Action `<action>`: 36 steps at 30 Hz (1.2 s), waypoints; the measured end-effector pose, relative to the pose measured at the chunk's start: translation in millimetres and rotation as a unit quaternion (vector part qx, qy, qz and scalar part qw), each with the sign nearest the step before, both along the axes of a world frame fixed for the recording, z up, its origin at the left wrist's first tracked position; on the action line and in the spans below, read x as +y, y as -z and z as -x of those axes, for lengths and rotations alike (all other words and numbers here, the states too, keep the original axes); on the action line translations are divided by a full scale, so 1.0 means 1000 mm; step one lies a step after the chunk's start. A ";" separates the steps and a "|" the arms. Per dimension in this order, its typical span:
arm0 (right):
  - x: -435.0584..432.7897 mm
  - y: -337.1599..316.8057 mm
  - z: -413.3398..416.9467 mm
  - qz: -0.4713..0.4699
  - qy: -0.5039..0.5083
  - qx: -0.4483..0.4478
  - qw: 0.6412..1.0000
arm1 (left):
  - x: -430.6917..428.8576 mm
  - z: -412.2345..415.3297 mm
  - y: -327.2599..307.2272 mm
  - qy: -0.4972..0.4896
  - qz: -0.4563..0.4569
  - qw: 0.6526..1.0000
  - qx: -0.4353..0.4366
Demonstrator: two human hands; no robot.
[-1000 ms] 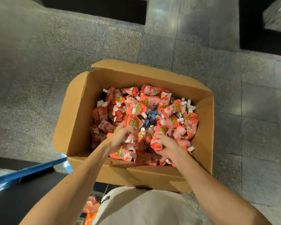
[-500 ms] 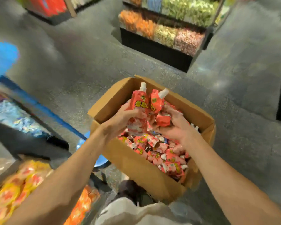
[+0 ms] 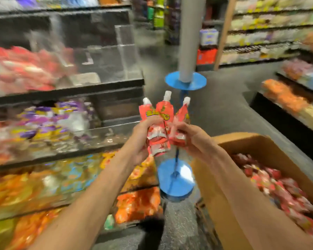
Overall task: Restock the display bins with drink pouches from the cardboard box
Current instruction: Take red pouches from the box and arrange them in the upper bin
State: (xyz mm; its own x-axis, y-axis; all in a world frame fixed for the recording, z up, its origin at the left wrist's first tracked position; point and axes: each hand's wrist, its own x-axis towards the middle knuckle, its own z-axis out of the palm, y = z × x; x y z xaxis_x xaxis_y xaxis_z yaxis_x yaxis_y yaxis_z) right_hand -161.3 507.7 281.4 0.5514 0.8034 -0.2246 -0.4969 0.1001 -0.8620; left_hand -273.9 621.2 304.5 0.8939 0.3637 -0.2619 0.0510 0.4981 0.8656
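Both of my hands hold up a bunch of red drink pouches (image 3: 163, 123) with white caps, spouts pointing up, in the middle of the view. My left hand (image 3: 143, 139) grips the left pouches from the side. My right hand (image 3: 193, 139) grips the right ones. The open cardboard box (image 3: 222, 204) sits at the lower right, below my right forearm, with many more red pouches (image 3: 278, 188) inside. Tiered clear display bins (image 3: 65, 112) stand to the left; the top one holds red packs (image 3: 25, 69), blurred.
Lower bins hold purple-yellow packs (image 3: 43, 121) and orange-yellow packs (image 3: 34, 188). A grey pillar with blue discs (image 3: 185, 82) stands just behind the pouches. Another blue disc (image 3: 175, 177) sits lower. More candy bins (image 3: 287, 98) and shelves (image 3: 260, 33) fill the right and back.
Both hands lifted a bunch of pouches out of the box and carried it up and leftward. My view swung from the box up to the display bins.
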 end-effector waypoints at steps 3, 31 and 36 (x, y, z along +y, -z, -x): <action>0.078 -0.013 0.064 0.010 -0.026 -0.088 0.996 | 0.052 0.073 -0.014 -0.088 0.003 0.996 -0.008; 0.463 -0.137 0.224 -0.048 -0.190 -0.155 0.968 | 0.396 0.247 -0.117 -0.244 -0.131 0.958 -0.074; 0.498 -0.165 0.197 0.010 -0.231 -0.147 0.962 | 0.440 0.228 -0.144 -0.185 -0.084 0.972 -0.119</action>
State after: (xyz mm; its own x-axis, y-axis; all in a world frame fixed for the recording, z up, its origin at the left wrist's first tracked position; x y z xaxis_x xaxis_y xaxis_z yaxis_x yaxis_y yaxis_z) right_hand -358.6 1005.6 446.6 0.1784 0.9752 -0.1310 -0.2198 -0.0903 -0.9714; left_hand -501.5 1061.2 448.8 0.7217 0.6918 0.0263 -0.3157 0.2951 0.9018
